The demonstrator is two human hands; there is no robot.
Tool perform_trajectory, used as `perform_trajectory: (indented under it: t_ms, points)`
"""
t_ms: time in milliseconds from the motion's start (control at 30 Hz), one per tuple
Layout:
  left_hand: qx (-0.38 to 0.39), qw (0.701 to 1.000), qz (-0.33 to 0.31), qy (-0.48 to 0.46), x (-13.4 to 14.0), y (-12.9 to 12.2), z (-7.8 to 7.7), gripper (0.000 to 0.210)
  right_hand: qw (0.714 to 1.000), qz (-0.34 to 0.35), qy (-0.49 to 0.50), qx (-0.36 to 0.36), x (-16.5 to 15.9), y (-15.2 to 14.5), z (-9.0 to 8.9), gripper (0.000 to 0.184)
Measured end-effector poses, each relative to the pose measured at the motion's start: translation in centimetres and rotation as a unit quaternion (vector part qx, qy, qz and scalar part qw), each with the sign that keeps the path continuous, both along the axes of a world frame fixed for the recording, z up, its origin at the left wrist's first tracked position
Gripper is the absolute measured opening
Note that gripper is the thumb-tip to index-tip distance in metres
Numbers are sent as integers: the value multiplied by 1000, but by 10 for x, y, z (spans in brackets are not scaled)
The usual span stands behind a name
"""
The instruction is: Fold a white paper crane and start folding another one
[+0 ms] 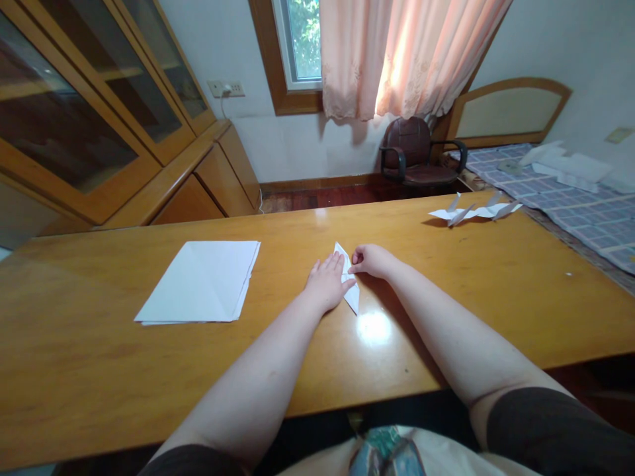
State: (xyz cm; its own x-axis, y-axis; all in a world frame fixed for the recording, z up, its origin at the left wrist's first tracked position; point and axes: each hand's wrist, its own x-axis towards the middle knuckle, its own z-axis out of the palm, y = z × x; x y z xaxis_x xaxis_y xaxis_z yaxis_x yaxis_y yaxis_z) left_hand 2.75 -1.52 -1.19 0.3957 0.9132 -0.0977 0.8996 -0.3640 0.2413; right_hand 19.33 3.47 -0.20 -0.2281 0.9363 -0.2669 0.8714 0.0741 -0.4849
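Pressing left hand (325, 283): It lies low, with its long fingers over the small folded paper (352, 299) and its thumb spread apart from them. I see no pinch here.
Right hand (374, 260): Its fingers curl in, and the thumb tip is at the paper's right edge. From far off, I cannot tell if thumb and finger close on it.
Folded paper spot: It is on the desk (124, 377), right in front of the person, partly hidden under the left hand.
Slip: I think the paper could slide if the left fingers press too lightly, because the desk looks so smooth.
Crooked fold: If the two hands push different ways, I think the edges may not line up.
Rip: Paper looks thin to me, so a hard tug at the edge might tear it.
Paper shape: White and long, with a sharp tip at each end.
Paper stack (198, 284): Flat white sheets, well apart from the hands on the left. Their right edges look a bit messy.
Winged paper (485, 211): White, with pointy bits sticking up. It is near the far edge, so a bump might knock it off.
Desk top: Yellow-brown wood, shiny, with a bright light spot near the paper's close tip.
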Motion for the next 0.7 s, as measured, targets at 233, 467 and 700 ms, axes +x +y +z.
perform_trajectory:
  t_ms: [233,467,700]
  points:
    - [33,997,43,-60,-6,17,2,36,1000,8,14,10,4,1,-4,30]
    - [30,992,112,-51,-5,20,-3,66,1000,12,18,11,4,2,-7,29]
    - [-6,990,139,-10,-12,25,-5,82,1000,9,14,3,3,0,-2,30]
